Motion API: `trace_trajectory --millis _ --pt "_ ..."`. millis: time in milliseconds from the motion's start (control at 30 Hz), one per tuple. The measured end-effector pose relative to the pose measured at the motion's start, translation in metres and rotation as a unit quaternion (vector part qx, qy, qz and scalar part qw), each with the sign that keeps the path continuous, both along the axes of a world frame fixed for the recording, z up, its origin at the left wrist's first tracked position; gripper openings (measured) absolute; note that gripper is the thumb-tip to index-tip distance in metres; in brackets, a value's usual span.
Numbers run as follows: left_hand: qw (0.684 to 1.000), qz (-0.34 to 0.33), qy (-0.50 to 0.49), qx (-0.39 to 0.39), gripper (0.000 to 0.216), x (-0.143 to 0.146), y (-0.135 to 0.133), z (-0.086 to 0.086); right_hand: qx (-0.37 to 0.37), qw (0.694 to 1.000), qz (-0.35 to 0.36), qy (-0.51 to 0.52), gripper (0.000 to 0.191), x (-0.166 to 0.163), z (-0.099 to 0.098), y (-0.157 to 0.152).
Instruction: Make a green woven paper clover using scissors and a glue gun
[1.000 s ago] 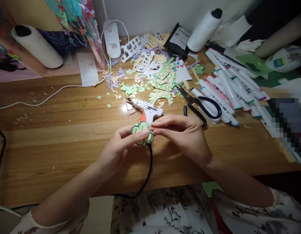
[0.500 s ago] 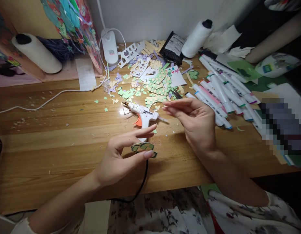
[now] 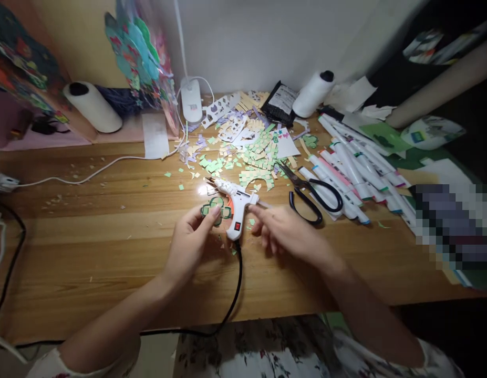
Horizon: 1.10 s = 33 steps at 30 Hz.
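Observation:
My left hand (image 3: pixel 190 242) pinches a small green paper cut-out (image 3: pixel 215 207) and holds it just left of the white glue gun (image 3: pixel 236 200), which lies on the wooden table (image 3: pixel 89 247) with its black cord (image 3: pixel 235 286) trailing toward me. My right hand (image 3: pixel 282 235) hovers right of the gun's handle, fingers loosely spread and holding nothing, fingertips close to the handle. A pile of small green and yellow paper squares (image 3: pixel 255 152) lies behind the gun.
Black-handled scissors (image 3: pixel 311 191) lie right of the gun, with several markers (image 3: pixel 353 163) beyond them. Two white thread cones (image 3: pixel 94 105) (image 3: pixel 312 94), a white lamp base (image 3: pixel 191 101) and its cable sit at the back. Another person's arm (image 3: pixel 436 89) rests at the far right.
My left hand carried the green cut-out forward to the glue gun's left side. My right hand dropped from above the paper pile to beside the gun's handle. The view tilted up.

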State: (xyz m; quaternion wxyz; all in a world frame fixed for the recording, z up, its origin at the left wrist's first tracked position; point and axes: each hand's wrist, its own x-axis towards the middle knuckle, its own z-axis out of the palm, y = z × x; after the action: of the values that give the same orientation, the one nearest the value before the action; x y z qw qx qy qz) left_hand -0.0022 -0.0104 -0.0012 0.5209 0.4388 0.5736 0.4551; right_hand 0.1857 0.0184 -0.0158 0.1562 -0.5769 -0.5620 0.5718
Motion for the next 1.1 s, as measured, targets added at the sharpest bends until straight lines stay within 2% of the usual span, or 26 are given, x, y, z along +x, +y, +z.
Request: trace_trajectory --millis 67,200,300,400,500,567,733,833,933,967,1033,1100 --pt "1.000 0.009 -0.002 0.019 0.025 -0.002 0.002 0.000 -0.012 0.999 -0.044 -0.003 0.051 -0.020 -0.003 -0.012" --pt "0.999 0.018 0.008 0.033 0.028 -0.007 0.002 0.004 0.095 0.982 -0.116 -0.116 0.040 -0.053 -0.006 -0.021" --pt "0.999 0.008 0.012 0.052 0.032 -0.010 0.000 0.013 0.142 0.959 -0.144 -0.198 0.030 -0.066 -0.004 -0.020" --pt "0.997 -0.027 0.006 0.074 0.031 -0.019 -0.004 0.026 0.152 0.951 -0.159 -0.215 0.025 -0.068 -0.003 -0.020" --pt "0.996 -0.073 0.010 0.059 0.020 -0.038 -0.008 0.033 0.131 0.965 -0.202 -0.103 0.024 -0.060 -0.005 -0.021" --pt "0.996 -0.079 0.016 0.035 0.016 -0.053 -0.011 0.030 0.098 0.970 -0.221 0.002 0.026 -0.052 -0.007 -0.022" --pt "0.999 -0.009 0.044 0.024 0.023 -0.079 -0.025 0.010 0.053 0.968 -0.211 0.128 0.027 -0.037 -0.005 -0.032" --pt "0.989 -0.001 0.132 0.069 0.017 -0.082 -0.034 0.000 0.001 0.942 -0.233 0.239 0.023 -0.033 0.001 -0.045" --pt "0.965 -0.066 0.218 0.133 0.003 -0.081 -0.040 -0.008 0.006 0.917 -0.231 0.324 0.019 -0.031 0.006 -0.059" --pt "0.954 -0.098 0.238 0.155 0.004 -0.080 -0.041 -0.011 0.022 0.916 -0.226 0.331 0.020 -0.030 0.006 -0.063" --pt "0.934 -0.148 0.263 0.193 0.012 -0.078 -0.043 -0.016 0.058 0.921 -0.221 0.315 0.020 -0.030 0.004 -0.070" --pt "0.928 -0.168 0.254 0.214 0.015 -0.073 -0.044 -0.018 0.079 0.927 -0.225 0.291 0.017 -0.032 -0.001 -0.074"
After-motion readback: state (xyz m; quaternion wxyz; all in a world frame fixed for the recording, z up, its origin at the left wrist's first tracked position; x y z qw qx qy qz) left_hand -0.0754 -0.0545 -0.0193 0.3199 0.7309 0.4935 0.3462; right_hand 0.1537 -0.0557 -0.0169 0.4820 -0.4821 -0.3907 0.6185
